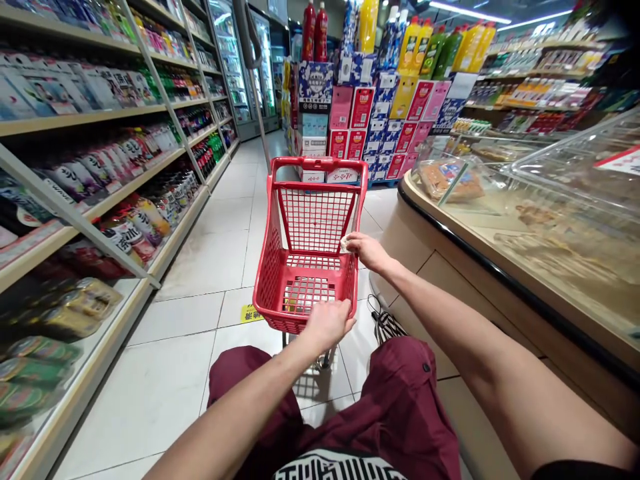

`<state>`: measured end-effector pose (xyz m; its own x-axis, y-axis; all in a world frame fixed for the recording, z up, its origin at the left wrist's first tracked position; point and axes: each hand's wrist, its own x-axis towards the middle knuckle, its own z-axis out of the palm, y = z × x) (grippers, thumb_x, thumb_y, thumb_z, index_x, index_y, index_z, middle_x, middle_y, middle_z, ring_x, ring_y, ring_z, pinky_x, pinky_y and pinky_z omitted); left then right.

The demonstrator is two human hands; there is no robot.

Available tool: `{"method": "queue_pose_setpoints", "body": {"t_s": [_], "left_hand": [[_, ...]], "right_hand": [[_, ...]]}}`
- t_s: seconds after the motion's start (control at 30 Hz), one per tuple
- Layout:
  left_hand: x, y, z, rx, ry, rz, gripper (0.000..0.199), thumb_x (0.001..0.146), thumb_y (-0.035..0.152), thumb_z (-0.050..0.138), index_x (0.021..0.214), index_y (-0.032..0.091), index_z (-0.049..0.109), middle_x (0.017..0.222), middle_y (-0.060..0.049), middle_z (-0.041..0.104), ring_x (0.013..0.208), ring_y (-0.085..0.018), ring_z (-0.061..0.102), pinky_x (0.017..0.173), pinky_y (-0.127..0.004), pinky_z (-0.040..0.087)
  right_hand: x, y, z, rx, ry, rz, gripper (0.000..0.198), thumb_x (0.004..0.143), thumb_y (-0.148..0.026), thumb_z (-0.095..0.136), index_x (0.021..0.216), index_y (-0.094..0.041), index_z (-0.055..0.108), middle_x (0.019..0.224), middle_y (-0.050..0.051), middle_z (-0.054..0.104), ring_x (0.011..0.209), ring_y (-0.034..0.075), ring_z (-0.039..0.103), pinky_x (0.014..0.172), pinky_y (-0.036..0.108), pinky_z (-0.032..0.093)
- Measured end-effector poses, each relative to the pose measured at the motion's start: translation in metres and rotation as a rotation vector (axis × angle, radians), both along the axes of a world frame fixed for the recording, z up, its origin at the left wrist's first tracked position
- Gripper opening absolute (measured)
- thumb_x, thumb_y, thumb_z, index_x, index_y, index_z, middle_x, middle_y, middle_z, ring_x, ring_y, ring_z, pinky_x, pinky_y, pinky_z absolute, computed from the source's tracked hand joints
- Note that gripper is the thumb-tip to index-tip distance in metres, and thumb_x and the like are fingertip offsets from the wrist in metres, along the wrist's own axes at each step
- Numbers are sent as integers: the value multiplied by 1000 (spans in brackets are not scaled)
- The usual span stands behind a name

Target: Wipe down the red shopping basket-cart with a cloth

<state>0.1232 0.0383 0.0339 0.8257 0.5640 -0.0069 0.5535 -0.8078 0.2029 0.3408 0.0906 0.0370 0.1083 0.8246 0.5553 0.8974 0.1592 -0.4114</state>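
Black-and-white patterned top (340,465) at the bottom edge; maroon trousers (400,407) just beyond, knees apart. Red basket cart (271,267) stood on pale floor tiles (175,327), ahead of the knees. Left hand (330,323) curled closed over the cart's near rim, toward its right corner. Right hand (367,252) pinched a small white wad (344,245), fingers nearly together, at the basket's right side. Drinks shelves (135,185) ran left, display counter (450,273) right; stacked cartons (363,110) stood behind the cart.
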Motion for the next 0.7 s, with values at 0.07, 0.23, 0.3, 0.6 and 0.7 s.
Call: {"method": "queue_pose_setpoints", "body": {"t_s": [0.07, 0.23, 0.3, 0.6, 0.7], "left_hand": [[-25, 15, -1, 101, -78, -16, 47, 76, 49, 51, 111, 18, 49, 112, -11, 58, 108, -26, 50, 95, -45, 31], [-80, 47, -17, 227, -136, 142, 65, 69, 47, 59, 122, 13, 43, 140, -16, 29, 130, -31, 19, 105, -51, 14], [-80, 52, -21, 200, -135, 116, 62, 68, 41, 61, 120, 12, 44, 141, -16, 26, 131, -29, 17, 106, -49, 16], [-51, 60, -22, 174, -147, 55, 39, 70, 39, 61, 96, 10, 57, 139, -18, 30, 132, -28, 15, 106, -48, 17], [-48, 62, -21, 164, -136, 35, 37, 71, 40, 60, 95, 11, 59, 137, -16, 34, 132, -28, 17, 106, -47, 19]], "right_hand": [[-1, -13, 0, -65, 15, 65, 31, 87, -25, 36, 81, -13, 64, 95, 4, 63, 85, 12, 57, 75, 24, 45], [-13, -56, -5, -78, 49, 57, 26, 79, -19, 41, 79, -16, 68, 105, 5, 62, 91, 18, 59, 77, 27, 46], [-22, -76, -11, -72, 63, 39, 27, 79, -20, 41, 84, -18, 68, 108, 5, 62, 92, 19, 59, 78, 30, 47], [-113, -94, -38, -105, 54, -59, 32, 77, -12, 43, 95, -27, 65, 112, 3, 60, 95, 18, 58, 83, 34, 45], [-85, -92, -34, -39, 85, -106, 35, 75, -10, 40, 96, -24, 64, 112, 6, 60, 98, 19, 56, 84, 34, 45]]}}
